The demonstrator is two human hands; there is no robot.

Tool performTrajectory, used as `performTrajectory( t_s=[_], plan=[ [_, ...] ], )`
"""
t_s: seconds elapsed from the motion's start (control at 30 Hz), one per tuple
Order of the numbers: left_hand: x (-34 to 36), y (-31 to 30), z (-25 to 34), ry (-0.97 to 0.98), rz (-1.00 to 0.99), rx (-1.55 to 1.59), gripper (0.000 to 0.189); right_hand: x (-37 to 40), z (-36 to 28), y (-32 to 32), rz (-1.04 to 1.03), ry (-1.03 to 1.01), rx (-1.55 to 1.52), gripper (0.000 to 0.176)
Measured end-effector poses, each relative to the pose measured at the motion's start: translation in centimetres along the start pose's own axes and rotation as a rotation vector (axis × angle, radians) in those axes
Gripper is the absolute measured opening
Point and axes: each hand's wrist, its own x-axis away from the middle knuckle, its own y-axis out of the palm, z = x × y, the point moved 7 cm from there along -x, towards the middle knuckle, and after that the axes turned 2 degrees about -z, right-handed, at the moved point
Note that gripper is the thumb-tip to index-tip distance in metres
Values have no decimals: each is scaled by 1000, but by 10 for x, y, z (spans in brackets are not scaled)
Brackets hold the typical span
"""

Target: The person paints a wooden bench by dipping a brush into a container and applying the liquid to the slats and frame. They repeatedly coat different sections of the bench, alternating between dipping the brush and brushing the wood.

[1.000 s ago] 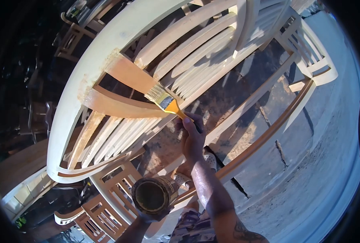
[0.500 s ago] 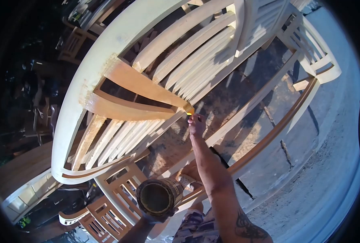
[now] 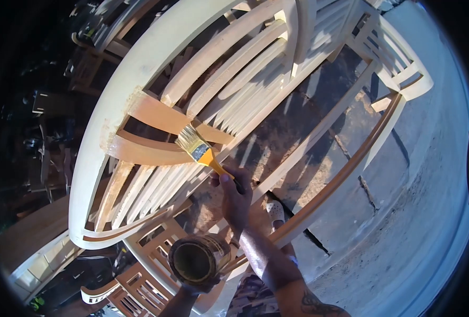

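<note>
My right hand [image 3: 236,196] is closed round the yellow handle of a paintbrush [image 3: 207,156]. The brush's pale bristles lie over two curved, orange-brown slats of a wooden bench [image 3: 100,113]. These two slats look darker and wetter than the pale slats on either side. Below, my left hand [image 3: 205,285] grips a round paint can [image 3: 198,259] from underneath. The can's open top faces me, its rim is stained, and its inside looks dark.
The bench's long front rail [image 3: 350,168] runs across to the right, up to a slatted armrest [image 3: 411,79]. A smaller slatted wooden piece [image 3: 144,290] stands at the lower left. Concrete ground [image 3: 408,211] with cracks spreads to the right.
My right hand has come back toward me and to the left, bringing the brush from the slats' lower end to their middle. The can has shifted slightly left in view.
</note>
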Motion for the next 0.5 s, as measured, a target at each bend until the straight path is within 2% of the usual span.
performTrajectory(
  t_s=[0.13, 0.27, 0.3, 0.43, 0.5],
  plan=[
    [-5, 2, 1, 10, 3, -44, 119, -80, 120, -114, 116, 60, -47, 27],
    [-27, 11, 28, 81, 98, 100, 119, -99, 174, -179, 389, 136, 120, 25],
    [-29, 11, 33, 93, 114, 127, 119, -106, 188, -196, 399, 162, 135, 24],
    [-33, 14, 47, 119, 163, 256, 120, -121, 176, -193, 477, 144, 383, 20],
    [-34, 14, 54, 135, 143, 185, 120, -117, 157, -147, 342, 146, 377, 22]
  ],
)
